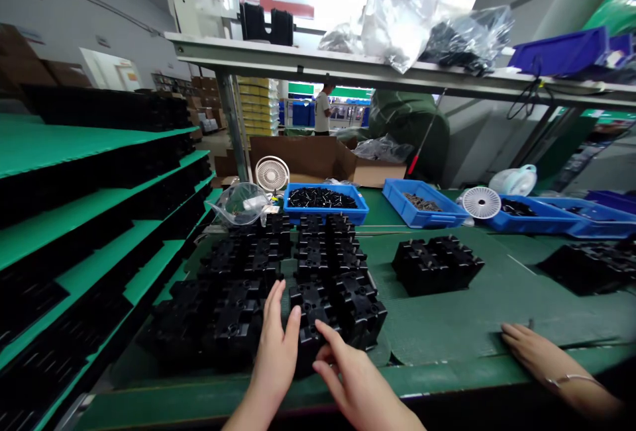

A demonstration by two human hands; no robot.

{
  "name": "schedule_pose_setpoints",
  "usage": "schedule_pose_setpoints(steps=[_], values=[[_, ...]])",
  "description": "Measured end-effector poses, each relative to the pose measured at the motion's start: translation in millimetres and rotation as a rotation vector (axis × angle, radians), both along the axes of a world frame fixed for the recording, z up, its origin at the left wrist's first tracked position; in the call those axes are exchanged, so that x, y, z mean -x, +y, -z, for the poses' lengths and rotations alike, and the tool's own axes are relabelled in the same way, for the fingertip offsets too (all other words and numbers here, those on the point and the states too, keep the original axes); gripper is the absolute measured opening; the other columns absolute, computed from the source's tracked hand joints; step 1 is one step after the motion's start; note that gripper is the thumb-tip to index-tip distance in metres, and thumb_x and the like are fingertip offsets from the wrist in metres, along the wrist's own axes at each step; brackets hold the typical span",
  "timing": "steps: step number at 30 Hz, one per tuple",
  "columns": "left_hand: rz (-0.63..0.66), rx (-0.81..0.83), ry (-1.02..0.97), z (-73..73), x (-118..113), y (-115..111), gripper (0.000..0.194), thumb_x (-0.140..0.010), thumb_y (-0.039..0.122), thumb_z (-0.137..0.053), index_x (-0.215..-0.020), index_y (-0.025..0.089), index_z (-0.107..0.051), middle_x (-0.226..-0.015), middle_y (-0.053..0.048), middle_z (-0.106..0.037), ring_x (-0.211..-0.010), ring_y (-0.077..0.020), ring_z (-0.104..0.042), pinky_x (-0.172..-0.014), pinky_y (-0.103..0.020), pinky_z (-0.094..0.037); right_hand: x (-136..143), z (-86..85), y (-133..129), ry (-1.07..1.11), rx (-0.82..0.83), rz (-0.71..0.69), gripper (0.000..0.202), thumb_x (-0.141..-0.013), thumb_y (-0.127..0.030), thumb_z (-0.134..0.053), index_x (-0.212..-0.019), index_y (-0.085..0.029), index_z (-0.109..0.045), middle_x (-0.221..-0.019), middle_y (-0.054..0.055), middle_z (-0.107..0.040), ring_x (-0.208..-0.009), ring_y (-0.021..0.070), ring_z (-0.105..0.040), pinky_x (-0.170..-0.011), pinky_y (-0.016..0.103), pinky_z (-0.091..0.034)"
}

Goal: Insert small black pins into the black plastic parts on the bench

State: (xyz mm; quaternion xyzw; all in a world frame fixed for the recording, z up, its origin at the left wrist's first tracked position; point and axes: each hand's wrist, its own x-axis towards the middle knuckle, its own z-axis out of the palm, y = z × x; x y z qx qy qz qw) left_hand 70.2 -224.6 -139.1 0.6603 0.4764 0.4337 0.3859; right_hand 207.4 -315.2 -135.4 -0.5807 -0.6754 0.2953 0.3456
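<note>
My left hand (277,345) is open, its fingers stretched forward along the left side of a black plastic block (311,302) near the table's front edge. My right hand (355,378) is at the same block's near right side, index finger reaching to its top. Its other fingers are partly bent, with the thumb apart from the index, and I see nothing held in it. More black plastic blocks (238,312) stand in close rows to the left and behind, several with small pins (342,219) upright on top.
Blue bins of black parts (322,198) and brownish pins (422,202) line the back. A pair of black blocks (437,262) stands to the right. A co-worker's hand (536,348) rests on the green table (447,332). Green shelves (89,219) flank the left; a shelf (348,60) crosses overhead.
</note>
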Motion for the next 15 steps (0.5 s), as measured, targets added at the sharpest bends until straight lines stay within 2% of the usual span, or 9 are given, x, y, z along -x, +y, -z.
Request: schedule_pose_setpoints(steps=[2,4,8,11,13,15], values=[[0.025,0.077,-0.015,13.2,0.7,-9.4,0.053,-0.093,0.041,-0.034,-0.141,0.022,-0.025,-0.149,-0.010,-0.030,-0.137,-0.0204,-0.026,-0.113,-0.042,-0.023,2.8,1.1,1.2,0.004,0.004,-0.014,0.056,-0.090,-0.019,-0.045,-0.142,-0.023,-0.025,-0.100,0.005,-0.065,-0.086,0.0163,-0.062,-0.081,0.029,-0.048],[0.052,0.093,-0.018,20.8,-0.9,-9.8,0.053,-0.093,0.041,-0.033,-0.141,0.021,-0.025,-0.149,-0.010,-0.029,-0.138,-0.0202,-0.026,-0.114,-0.041,-0.023,6.3,2.5,2.9,0.002,0.016,-0.032,0.060,-0.089,-0.020,-0.046,-0.144,-0.023,-0.021,-0.109,0.008,-0.063,-0.094,0.0179,-0.062,-0.085,0.031,-0.048],[0.115,0.080,-0.013,18.5,-3.5,3.8,0.052,-0.094,0.040,-0.031,-0.142,0.020,-0.024,-0.150,-0.011,-0.029,-0.137,-0.0195,-0.027,-0.114,-0.042,-0.023,6.4,-0.2,2.6,-0.004,0.049,-0.049,0.069,-0.087,-0.021,-0.051,-0.146,-0.025,-0.015,-0.123,0.009,-0.058,-0.106,0.0193,-0.058,-0.092,0.033,-0.047],[0.120,0.065,0.011,20.4,0.9,2.6,0.053,-0.094,0.039,-0.032,-0.142,0.021,-0.023,-0.151,-0.010,-0.028,-0.138,-0.0201,-0.026,-0.114,-0.044,-0.023,-9.0,-12.7,-3.3,-0.024,0.047,-0.089,0.059,-0.087,-0.023,-0.053,-0.142,-0.029,-0.031,-0.116,0.005,-0.062,-0.100,0.0178,-0.061,-0.091,0.030,-0.048],[0.077,0.006,0.022,32.5,7.7,-6.5,0.051,-0.093,0.037,-0.034,-0.142,0.024,-0.024,-0.151,-0.008,-0.027,-0.138,-0.0207,-0.026,-0.113,-0.044,-0.025,-27.0,-26.0,-6.3,-0.081,0.028,-0.109,0.048,-0.087,-0.027,-0.055,-0.134,-0.031,-0.044,-0.110,0.003,-0.066,-0.096,0.0179,-0.063,-0.088,0.029,-0.050],[0.014,-0.108,0.014,51.7,17.9,-16.6,0.048,-0.092,0.032,-0.037,-0.139,0.027,-0.031,-0.149,-0.007,-0.033,-0.135,-0.0212,-0.033,-0.110,-0.041,-0.032,-47.3,-43.2,-3.5,-0.155,-0.012,-0.095,0.037,-0.087,-0.032,-0.055,-0.124,-0.034,-0.053,-0.108,0.002,-0.067,-0.095,0.0190,-0.064,-0.086,0.029,-0.051]])
